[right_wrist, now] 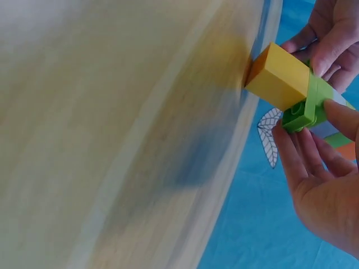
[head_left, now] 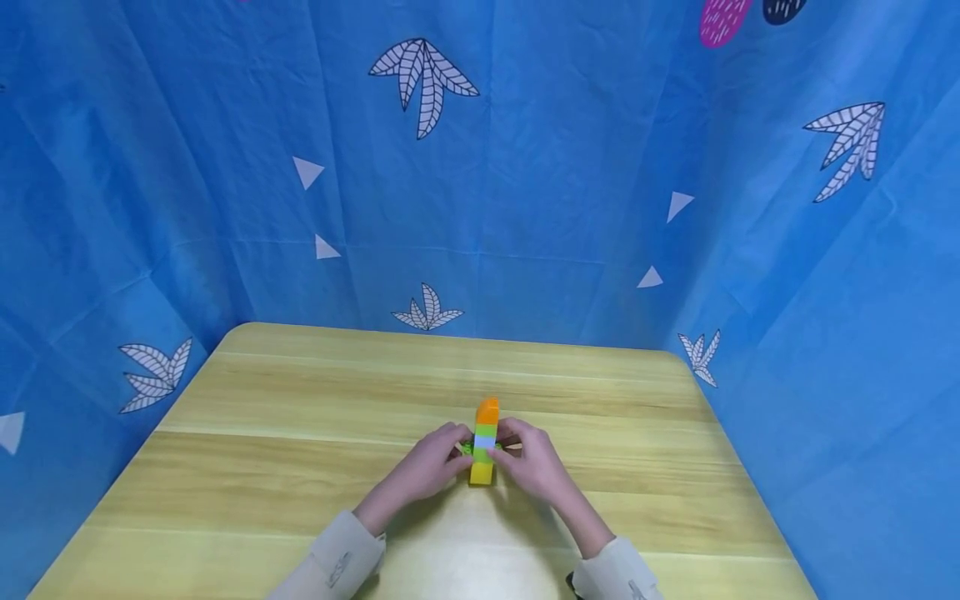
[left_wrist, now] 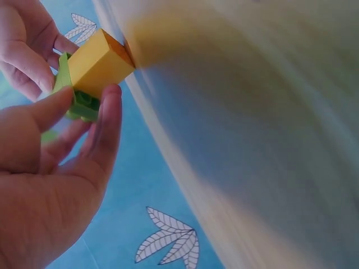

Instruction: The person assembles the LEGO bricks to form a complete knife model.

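Note:
A small tower of toy building blocks stands upright at the middle of the table. Its base is a yellow block (head_left: pixel 481 474), and above that comes a wider green block (right_wrist: pixel 318 92) that juts out at both sides. A pale blue block (head_left: pixel 484 442), another green block (head_left: pixel 486 430) and a rounded orange block (head_left: pixel 487 412) top the stack. From the left, my left hand (head_left: pixel 431 462) pinches the wide green block between thumb and fingers. My right hand (head_left: pixel 534 462) grips the tower from the other side, thumb on its near face, fingers at the green block's jutting end.
The wooden table (head_left: pixel 300 375) has rounded far corners. A blue curtain (head_left: pixel 555 167) with white leaf prints hangs behind it and along both sides. Pale sleeves (head_left: pixel 341 554) cover both forearms near the front.

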Available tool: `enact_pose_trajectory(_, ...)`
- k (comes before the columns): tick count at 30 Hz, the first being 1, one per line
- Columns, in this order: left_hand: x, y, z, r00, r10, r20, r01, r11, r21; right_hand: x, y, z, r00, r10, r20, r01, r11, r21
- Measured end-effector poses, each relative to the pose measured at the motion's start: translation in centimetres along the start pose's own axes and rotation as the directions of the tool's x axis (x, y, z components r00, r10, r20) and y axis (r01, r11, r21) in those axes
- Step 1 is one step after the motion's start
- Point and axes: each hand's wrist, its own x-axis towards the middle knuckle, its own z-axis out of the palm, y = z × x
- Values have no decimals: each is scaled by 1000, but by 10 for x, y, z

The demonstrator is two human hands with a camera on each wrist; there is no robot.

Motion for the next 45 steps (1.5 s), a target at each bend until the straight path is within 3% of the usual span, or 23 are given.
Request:
enact_pose_trajectory(10,16,-3,4,996,-81,-29,79,994,-72,12,2,7,998,50,-44,-51,998,-25)
enact_pose_trajectory(24,34,-5,1,990,-125,-70,121,991,-48,27,8,14,995,33,-94,-39,997,-66)
enact_pose_trajectory(38,37,-1,3,982,-168,-85,164,985,-54,28,7,16,994,80,-71,-87,992,-94)
enact_pose_trajectory(45,36,-2,3,985,-158,-75,152,985,-76,28,8,17,995,80,-61,-86,990,-110)
